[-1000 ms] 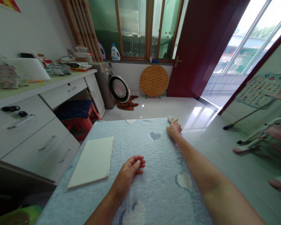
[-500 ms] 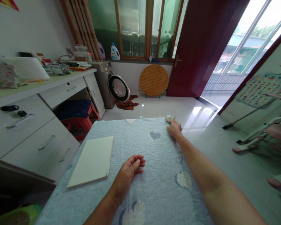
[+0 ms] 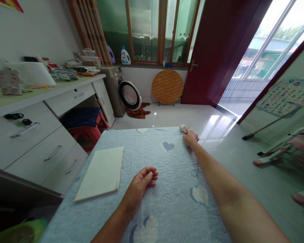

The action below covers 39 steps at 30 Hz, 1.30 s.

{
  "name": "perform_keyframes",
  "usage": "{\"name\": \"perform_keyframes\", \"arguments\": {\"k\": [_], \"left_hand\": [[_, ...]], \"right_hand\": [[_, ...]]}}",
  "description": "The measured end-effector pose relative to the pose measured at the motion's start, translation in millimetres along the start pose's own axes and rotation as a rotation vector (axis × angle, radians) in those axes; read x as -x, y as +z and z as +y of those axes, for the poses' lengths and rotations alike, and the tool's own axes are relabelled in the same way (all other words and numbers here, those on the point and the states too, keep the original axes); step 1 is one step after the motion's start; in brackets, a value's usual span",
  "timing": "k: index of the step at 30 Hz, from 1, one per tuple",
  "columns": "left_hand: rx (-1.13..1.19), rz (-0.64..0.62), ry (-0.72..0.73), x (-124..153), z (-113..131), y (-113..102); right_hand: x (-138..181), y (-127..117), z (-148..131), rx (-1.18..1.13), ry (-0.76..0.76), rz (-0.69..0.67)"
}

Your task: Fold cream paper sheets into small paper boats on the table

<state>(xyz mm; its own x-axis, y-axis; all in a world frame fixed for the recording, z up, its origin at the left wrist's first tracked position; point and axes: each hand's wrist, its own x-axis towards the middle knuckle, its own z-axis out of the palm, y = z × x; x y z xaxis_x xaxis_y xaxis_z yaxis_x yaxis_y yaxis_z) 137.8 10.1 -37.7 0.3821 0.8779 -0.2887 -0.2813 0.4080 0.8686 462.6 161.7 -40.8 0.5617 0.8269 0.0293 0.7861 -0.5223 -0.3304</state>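
My right hand [image 3: 191, 137] reaches to the far right corner of a table covered with a light blue quilted cloth [image 3: 167, 209]. Its fingers rest on a small folded white paper piece [image 3: 184, 128] at that corner; how they grip it is hidden. My left hand [image 3: 140, 187] lies on the cloth near the middle, palm turned up, fingers loosely curled, nothing in it. A cream lined notepad [image 3: 101, 173] lies flat on the cloth to the left of that hand.
A white desk with drawers [image 3: 53, 111] stands along the left, cluttered on top, with a red stool [image 3: 87, 133] beneath. A washing machine [image 3: 120, 91] and a round wooden tabletop [image 3: 167, 86] stand at the far wall. A broom [image 3: 266, 126] leans at right.
My right hand has nudged the folded paper slightly left along the far corner. My left hand has not moved.
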Motion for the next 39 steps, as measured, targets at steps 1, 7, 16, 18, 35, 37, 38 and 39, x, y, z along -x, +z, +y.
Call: {"name": "perform_keyframes", "arguments": {"k": [1, 7, 16, 18, 35, 37, 38, 39], "left_hand": [[0.0, 0.0, -0.001, 0.3, 0.1, 0.2], [-0.011, 0.008, -0.002, 0.8, 1.9, 1.5], [-0.281, -0.018, 0.057, 5.8, 9.7, 13.9], [-0.484, -0.073, 0.129, 9.8, 17.2, 19.6], [-1.217, 0.385, 0.483, 67.1, 49.9, -74.5], [-1.249, 0.481, 0.485, 65.9, 46.2, -84.7], [-1.227, 0.508, 0.506, 65.4, 45.1, -88.2], [-1.191, 0.532, 0.533, 64.9, 44.6, -90.9]], "right_hand": [[1.9, 0.2, -0.9, 0.004, 0.006, 0.006], [19.5, -0.7, -2.1, 0.024, -0.015, 0.038], [81.1, -9.1, -8.7, 0.024, -0.201, -0.012], [104.3, -11.8, -13.6, 0.022, -0.292, -0.064], [247.4, -24.0, -55.2, -0.089, -0.887, -0.448], [257.1, -21.5, -72.6, -0.103, -0.932, -0.433], [261.5, -19.3, -82.3, -0.107, -0.96, -0.428], [265.5, -16.4, -92.4, -0.113, -0.983, -0.424]]}}
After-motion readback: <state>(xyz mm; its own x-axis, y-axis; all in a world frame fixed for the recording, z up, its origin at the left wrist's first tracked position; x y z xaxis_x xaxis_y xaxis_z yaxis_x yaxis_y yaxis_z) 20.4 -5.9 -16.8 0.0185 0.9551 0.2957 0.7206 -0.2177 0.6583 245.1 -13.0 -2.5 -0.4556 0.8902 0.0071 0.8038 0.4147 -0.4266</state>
